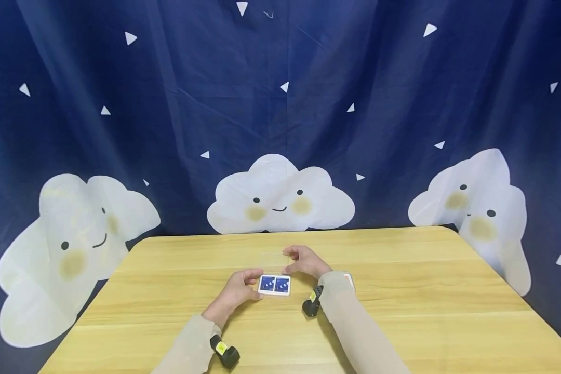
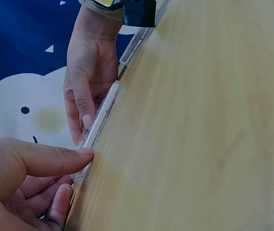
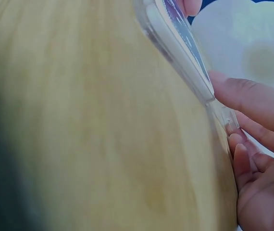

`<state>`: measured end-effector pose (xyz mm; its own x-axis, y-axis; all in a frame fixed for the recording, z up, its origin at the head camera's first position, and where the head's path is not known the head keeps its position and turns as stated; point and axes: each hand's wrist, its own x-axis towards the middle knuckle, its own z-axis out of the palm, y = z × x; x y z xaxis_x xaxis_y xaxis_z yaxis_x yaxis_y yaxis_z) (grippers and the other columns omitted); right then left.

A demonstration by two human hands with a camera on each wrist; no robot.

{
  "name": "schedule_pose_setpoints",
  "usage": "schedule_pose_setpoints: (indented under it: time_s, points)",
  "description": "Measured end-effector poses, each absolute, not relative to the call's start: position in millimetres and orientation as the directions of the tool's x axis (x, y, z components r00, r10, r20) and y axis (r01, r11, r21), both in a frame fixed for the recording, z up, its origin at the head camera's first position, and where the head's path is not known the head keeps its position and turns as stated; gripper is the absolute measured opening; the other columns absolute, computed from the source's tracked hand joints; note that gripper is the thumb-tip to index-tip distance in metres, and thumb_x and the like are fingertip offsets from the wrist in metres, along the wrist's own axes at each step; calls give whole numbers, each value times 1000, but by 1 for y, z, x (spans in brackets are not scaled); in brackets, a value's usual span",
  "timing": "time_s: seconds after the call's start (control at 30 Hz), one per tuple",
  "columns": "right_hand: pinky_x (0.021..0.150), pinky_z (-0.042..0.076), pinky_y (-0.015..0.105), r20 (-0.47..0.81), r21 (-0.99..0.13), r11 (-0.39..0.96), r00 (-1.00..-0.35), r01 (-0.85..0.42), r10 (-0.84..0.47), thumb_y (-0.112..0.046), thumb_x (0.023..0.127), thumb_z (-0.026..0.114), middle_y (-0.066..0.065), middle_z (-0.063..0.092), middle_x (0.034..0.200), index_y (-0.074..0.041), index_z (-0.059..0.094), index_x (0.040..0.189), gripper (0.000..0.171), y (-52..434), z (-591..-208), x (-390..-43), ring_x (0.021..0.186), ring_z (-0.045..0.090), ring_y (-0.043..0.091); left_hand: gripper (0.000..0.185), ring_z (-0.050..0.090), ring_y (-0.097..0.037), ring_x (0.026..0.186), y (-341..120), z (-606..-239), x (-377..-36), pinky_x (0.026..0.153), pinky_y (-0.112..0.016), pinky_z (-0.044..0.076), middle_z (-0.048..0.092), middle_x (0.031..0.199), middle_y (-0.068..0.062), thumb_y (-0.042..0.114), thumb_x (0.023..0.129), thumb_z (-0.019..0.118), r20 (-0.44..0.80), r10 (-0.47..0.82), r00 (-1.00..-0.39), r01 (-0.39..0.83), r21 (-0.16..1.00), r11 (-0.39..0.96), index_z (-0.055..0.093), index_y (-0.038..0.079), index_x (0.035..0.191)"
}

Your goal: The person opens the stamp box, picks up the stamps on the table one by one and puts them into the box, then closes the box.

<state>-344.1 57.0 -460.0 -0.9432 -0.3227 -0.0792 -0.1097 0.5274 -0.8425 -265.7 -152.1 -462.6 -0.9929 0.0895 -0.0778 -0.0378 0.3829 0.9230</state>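
A shallow clear plastic case (image 1: 274, 294) lies on the table, with a white block bearing two blue printed pictures (image 1: 267, 283) inside it. My left hand (image 1: 237, 289) grips the case's left end, thumb (image 2: 60, 158) along the near edge and fingers round the far side. Just behind the case, my right hand (image 1: 307, 262) pinches a see-through lid (image 1: 275, 263) by its right edge between thumb and fingers. The lid shows only as a faint outline there; in the right wrist view a small clear corner (image 3: 230, 119) of it appears by the fingers.
A second flat clear case (image 1: 349, 281) lies right of the right wrist, partly covered by the sleeve. The wooden table (image 1: 425, 311) ends at the back against a blue curtain (image 1: 280, 114) with printed clouds. Black wrist cameras (image 1: 225, 354) sit on both forearms.
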Motion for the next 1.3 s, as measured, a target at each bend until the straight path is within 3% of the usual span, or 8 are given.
schedule_pose_setpoints:
  time_s: [0.4, 1.3]
  points:
    - [94, 40, 40, -55, -911, 402, -938, -93, -342, -7, 66, 80, 11, 59, 111, 0, 59, 122, 60, 60, -458, -340, 100, 50, 23, 62, 50, -24, 96, -153, -466, -266, 78, -28, 46, 62, 116, -14, -15, 60, 73, -41, 118, -992, 5, 931, 366, 62, -2, 119]
    - [94, 40, 38, -135, -945, 325, -949, 37, -284, -4, 66, 80, 9, 58, 111, -4, 63, 118, 55, 65, -455, -338, 100, 50, 21, 63, 50, -23, 97, -152, -466, -266, 79, -29, 48, 62, 110, -10, -14, 58, 75, -65, 77, -995, -30, 924, 381, 63, 0, 118]
